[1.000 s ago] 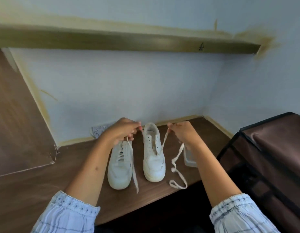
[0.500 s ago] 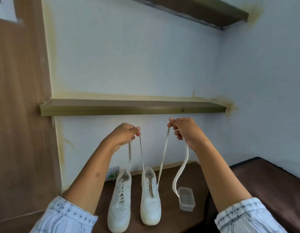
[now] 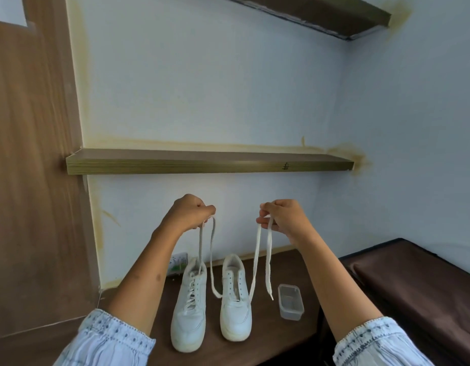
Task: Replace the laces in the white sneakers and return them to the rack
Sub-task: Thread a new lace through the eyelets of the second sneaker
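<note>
Left sneaker (image 3: 189, 305) laced on table (image 3: 268, 336) | right sneaker (image 3: 235, 297) only bottom-threaded | our left hand (image 3: 189, 213) and right hand (image 3: 282, 216) pinch its lace (image 3: 257, 262) ends, raised | left, we judge: remaining eyelets, tying, rack return

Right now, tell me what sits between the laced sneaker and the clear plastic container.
In the head view, the unlaced sneaker stands between the laced sneaker and the clear container, with the lace hanging beside it from both hands.
</note>
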`<state>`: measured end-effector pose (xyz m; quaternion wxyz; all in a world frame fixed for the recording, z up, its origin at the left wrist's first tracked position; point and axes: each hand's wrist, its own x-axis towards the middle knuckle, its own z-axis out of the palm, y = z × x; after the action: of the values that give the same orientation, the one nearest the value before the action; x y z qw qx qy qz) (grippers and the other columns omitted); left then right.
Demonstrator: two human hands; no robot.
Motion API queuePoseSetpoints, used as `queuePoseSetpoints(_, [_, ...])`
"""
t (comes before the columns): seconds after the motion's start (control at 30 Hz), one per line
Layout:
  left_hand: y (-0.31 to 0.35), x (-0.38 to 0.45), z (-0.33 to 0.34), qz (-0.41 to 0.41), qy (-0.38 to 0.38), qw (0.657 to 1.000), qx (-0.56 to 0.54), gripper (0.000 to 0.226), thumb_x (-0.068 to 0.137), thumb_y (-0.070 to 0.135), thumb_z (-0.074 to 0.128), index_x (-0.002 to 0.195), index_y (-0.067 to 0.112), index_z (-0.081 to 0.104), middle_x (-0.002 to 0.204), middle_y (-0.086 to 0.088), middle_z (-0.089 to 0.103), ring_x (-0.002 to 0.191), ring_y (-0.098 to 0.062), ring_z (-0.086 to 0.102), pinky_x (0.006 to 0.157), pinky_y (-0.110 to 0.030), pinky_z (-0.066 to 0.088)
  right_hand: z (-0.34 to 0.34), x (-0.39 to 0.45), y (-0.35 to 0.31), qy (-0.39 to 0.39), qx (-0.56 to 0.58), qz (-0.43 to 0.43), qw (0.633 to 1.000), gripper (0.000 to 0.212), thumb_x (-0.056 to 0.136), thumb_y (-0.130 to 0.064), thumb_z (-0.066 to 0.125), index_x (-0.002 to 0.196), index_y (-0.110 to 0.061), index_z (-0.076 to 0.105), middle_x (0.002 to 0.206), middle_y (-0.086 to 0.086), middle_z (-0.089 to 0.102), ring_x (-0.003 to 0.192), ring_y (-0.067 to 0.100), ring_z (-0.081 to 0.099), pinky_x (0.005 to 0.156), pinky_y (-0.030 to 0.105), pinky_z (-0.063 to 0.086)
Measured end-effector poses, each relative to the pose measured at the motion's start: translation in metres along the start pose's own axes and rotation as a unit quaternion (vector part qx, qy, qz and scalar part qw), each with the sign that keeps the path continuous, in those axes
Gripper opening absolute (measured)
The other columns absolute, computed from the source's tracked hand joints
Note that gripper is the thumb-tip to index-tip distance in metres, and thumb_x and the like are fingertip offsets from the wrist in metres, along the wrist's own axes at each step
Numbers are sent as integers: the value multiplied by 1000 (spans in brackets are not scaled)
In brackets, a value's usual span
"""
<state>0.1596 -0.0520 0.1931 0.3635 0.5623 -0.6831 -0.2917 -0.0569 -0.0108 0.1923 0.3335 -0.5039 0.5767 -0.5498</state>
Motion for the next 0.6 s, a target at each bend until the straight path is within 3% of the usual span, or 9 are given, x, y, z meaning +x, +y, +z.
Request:
queuePoseSetpoints(0.13, [-21,13,19,-10,7,1000,22,27,89,25,62,91,-1,70,87,-12,73,88,-28,71,82,-39,56,6,9,18,17,-2,4,1000,18,91,-5,59,75,1,65,85,20,71,81,29,73,79,38,60])
queuePoseSetpoints(0.4, [-103,37,120,-54,-103,989,89,17,88,11,62,95,2,75,89,-15,73,86,-27,70,86,-38,57,8,21,75,47,-106,-4,993,24,86,-9,62,66,4,62,72,13,72,76,32,72,78,47,59])
queuePoseSetpoints(0.5, [-146,42,164,-69,-128,981,129,18,91,18,60,95,6,73,85,-8,72,82,-22,68,79,-36,58,7,22,92,52,-149,-8,987,27,85,-10,62,74,14,62,69,12,71,66,33,66,68,40,57])
queuePoseSetpoints(0.6, [-178,38,199,-59,-129,977,159,25,90,28,65,75,8,62,66,2,56,71,-18,61,63,-29,45,8,24,110,39,-201,1,979,28,85,-14,63,75,12,60,67,18,66,52,17,49,51,26,41])
